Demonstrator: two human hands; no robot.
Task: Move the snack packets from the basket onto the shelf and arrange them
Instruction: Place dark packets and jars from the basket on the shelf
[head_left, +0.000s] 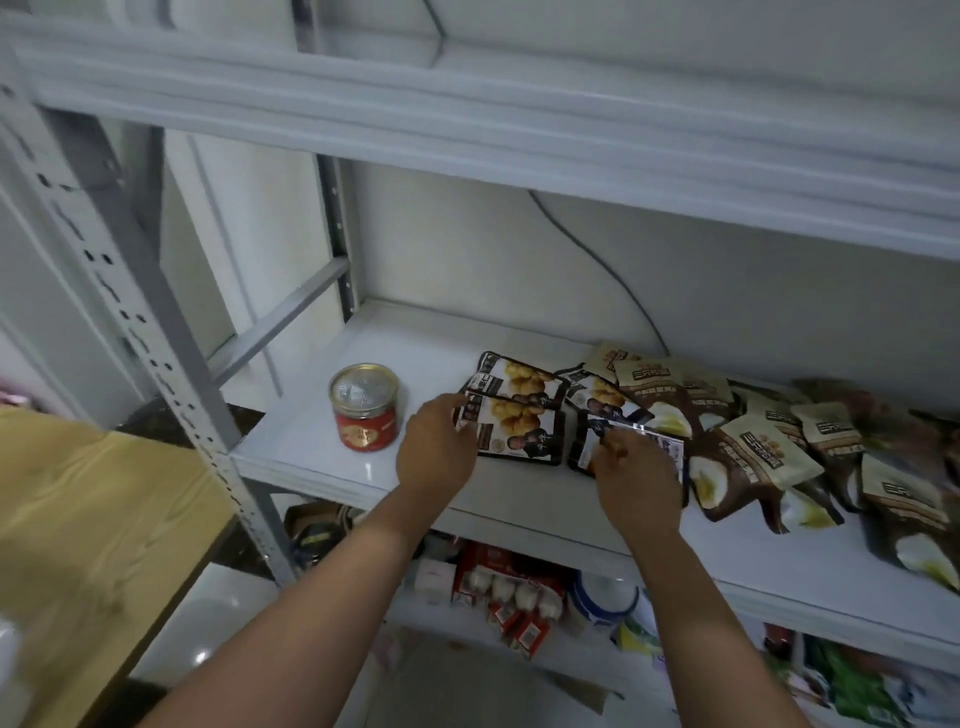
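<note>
Head view: on the shelf (322, 457), left hand (434, 452) fingers rest on a dark packet (519, 423) lying sideways, right hand (636, 480) pinches the neighbouring packet (631, 441).

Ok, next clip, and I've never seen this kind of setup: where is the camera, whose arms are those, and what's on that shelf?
There is no robot here. A person wears one wide-angle camera on the head, looking forward and down, so the two bare arms are their own. They stand at a white metal shelf. The left hand touches the edge of a dark snack packet lying flat. The right hand pinches the edge of another dark packet beside it. More dark packets lie behind these, and beige and brown packets are heaped loosely to the right. A red tin with a shiny lid stands alone at the left. The basket is not in view.
</note>
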